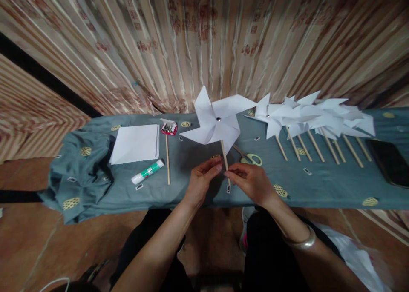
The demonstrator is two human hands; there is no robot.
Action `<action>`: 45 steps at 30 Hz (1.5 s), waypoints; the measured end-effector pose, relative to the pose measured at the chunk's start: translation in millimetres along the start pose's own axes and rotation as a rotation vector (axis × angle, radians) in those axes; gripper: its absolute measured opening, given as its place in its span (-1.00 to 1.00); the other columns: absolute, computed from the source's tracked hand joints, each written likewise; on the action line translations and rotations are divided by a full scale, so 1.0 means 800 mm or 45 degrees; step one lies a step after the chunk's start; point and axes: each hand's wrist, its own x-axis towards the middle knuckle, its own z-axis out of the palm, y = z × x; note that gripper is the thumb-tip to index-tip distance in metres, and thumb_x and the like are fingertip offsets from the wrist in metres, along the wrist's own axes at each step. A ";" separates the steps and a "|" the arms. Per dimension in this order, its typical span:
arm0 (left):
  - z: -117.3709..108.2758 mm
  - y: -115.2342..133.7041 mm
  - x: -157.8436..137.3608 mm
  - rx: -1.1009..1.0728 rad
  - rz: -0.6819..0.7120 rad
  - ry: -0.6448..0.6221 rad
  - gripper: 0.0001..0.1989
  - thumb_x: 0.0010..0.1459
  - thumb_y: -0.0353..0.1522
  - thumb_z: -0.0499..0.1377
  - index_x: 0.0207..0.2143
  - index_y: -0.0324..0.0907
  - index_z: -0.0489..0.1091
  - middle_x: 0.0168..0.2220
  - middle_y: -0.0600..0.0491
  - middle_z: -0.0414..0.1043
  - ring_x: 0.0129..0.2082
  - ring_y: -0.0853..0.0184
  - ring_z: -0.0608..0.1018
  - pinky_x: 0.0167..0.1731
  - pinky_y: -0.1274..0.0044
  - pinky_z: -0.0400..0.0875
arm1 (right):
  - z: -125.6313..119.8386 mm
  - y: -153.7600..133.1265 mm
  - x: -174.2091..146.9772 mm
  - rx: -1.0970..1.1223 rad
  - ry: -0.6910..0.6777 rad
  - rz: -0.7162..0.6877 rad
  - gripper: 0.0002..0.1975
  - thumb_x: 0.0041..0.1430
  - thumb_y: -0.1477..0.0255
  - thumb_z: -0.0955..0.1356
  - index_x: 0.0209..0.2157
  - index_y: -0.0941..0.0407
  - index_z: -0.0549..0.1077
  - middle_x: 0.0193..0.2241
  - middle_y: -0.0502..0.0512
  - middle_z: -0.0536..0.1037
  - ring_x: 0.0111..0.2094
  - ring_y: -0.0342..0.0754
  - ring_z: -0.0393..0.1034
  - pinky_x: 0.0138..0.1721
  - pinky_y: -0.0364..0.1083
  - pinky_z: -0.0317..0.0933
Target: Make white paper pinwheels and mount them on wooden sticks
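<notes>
A white paper pinwheel (207, 124) with a shiny pin at its centre stands up on a wooden stick (225, 156), in front of me. Low on that stick, my right hand (249, 179) pinches it between thumb and fingers. My left hand (204, 175) is just left of the stick, fingers curled in toward the thumb, with a small gap to the wood and nothing visible in its grasp. Behind the right hand lie scissors (254, 159) with pale green handles, their blades partly hidden by the pinwheel.
At left are a stack of white paper (136, 145), a glue stick (147, 171), a loose wooden stick (168, 160) and an open red box of pins (169, 128). Several pinwheels (319, 115) overlap at right, beside a dark phone (388, 162). Bunched cloth (86, 168) covers the table's left end.
</notes>
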 end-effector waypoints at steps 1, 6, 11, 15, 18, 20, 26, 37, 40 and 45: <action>0.000 0.000 0.000 0.004 0.002 0.002 -0.60 -0.21 -0.27 0.49 -0.24 -0.16 0.63 -0.15 -0.06 0.64 -0.09 0.22 0.60 -0.04 0.43 0.41 | -0.010 0.002 0.001 -0.043 0.035 -0.006 -0.79 0.15 0.24 0.38 -0.42 0.07 0.55 -0.54 0.03 0.59 -0.50 -0.05 0.45 -0.42 -0.10 0.23; -0.004 0.001 -0.002 0.038 0.002 0.010 -0.62 -0.18 -0.29 0.47 -0.23 -0.15 0.62 -0.10 -0.07 0.63 0.02 0.18 0.58 0.07 0.38 0.38 | -0.069 0.025 0.005 -0.151 0.232 0.049 -0.70 0.12 0.13 0.39 -0.41 0.08 0.59 -0.52 0.04 0.59 -0.52 -0.06 0.41 -0.47 -0.10 0.17; -0.006 0.002 -0.003 0.066 -0.011 0.013 -0.63 -0.17 -0.30 0.47 -0.24 -0.17 0.62 -0.10 -0.09 0.63 0.02 0.16 0.58 0.07 0.35 0.40 | -0.117 0.056 0.011 -0.312 0.389 0.080 -0.66 0.07 0.08 0.38 -0.51 0.06 0.55 -0.63 0.01 0.52 -0.61 -0.09 0.31 -0.52 -0.09 0.10; -0.006 0.001 -0.003 0.084 -0.019 0.028 -0.61 -0.21 -0.28 0.49 -0.25 -0.17 0.62 -0.10 -0.08 0.63 0.01 0.16 0.59 0.10 0.34 0.38 | -0.133 0.071 0.017 -0.453 0.424 0.111 -0.68 0.06 0.12 0.36 -0.54 0.06 0.54 -0.64 0.02 0.52 -0.62 -0.07 0.32 -0.50 -0.07 0.09; -0.006 0.001 -0.003 0.099 -0.021 0.040 -0.60 -0.23 -0.26 0.49 -0.26 -0.17 0.63 -0.12 -0.06 0.64 0.00 0.16 0.59 0.11 0.33 0.37 | -0.139 0.075 0.023 -0.558 0.419 0.176 -0.70 0.04 0.15 0.34 -0.55 0.06 0.54 -0.65 0.01 0.51 -0.61 -0.06 0.33 -0.48 -0.07 0.09; -0.005 0.002 -0.004 0.110 -0.020 0.041 -0.61 -0.22 -0.25 0.49 -0.27 -0.17 0.63 -0.14 -0.06 0.65 -0.01 0.16 0.59 0.12 0.32 0.37 | -0.141 0.076 0.028 -0.645 0.419 0.235 -0.72 0.02 0.18 0.35 -0.55 0.06 0.54 -0.66 0.01 0.50 -0.61 -0.06 0.33 -0.48 -0.07 0.08; -0.005 0.003 -0.005 0.109 -0.033 0.045 -0.59 -0.27 -0.25 0.51 -0.29 -0.16 0.63 -0.19 -0.04 0.65 -0.02 0.14 0.59 0.13 0.30 0.36 | -0.144 0.085 0.042 -0.790 0.379 0.351 -0.74 0.02 0.19 0.34 -0.53 0.05 0.56 -0.62 0.03 0.53 -0.55 0.00 0.40 -0.45 -0.07 0.09; -0.007 -0.002 -0.003 0.090 -0.029 0.025 -0.60 -0.27 -0.26 0.51 -0.30 -0.17 0.63 -0.20 -0.05 0.65 -0.04 0.15 0.60 0.13 0.28 0.36 | -0.139 0.085 0.050 -0.899 0.299 0.445 -0.76 0.03 0.23 0.35 -0.56 0.04 0.57 -0.65 0.01 0.53 -0.53 -0.03 0.42 -0.48 -0.11 0.10; -0.008 -0.002 -0.004 0.100 -0.035 0.026 -0.60 -0.27 -0.26 0.51 -0.30 -0.17 0.63 -0.20 -0.05 0.65 -0.04 0.14 0.60 0.13 0.28 0.36 | -0.137 0.087 0.052 -0.952 0.295 0.432 -0.77 0.05 0.25 0.36 -0.54 0.04 0.59 -0.63 0.02 0.54 -0.51 -0.02 0.44 -0.47 -0.11 0.12; -0.010 -0.001 -0.004 0.100 -0.046 0.041 -0.59 -0.29 -0.25 0.51 -0.30 -0.16 0.63 -0.21 -0.03 0.65 -0.06 0.17 0.61 0.13 0.29 0.37 | -0.134 0.091 0.056 -1.058 0.267 0.451 -0.76 0.10 0.24 0.36 -0.48 0.05 0.62 -0.56 0.07 0.59 -0.45 0.04 0.49 -0.44 -0.09 0.17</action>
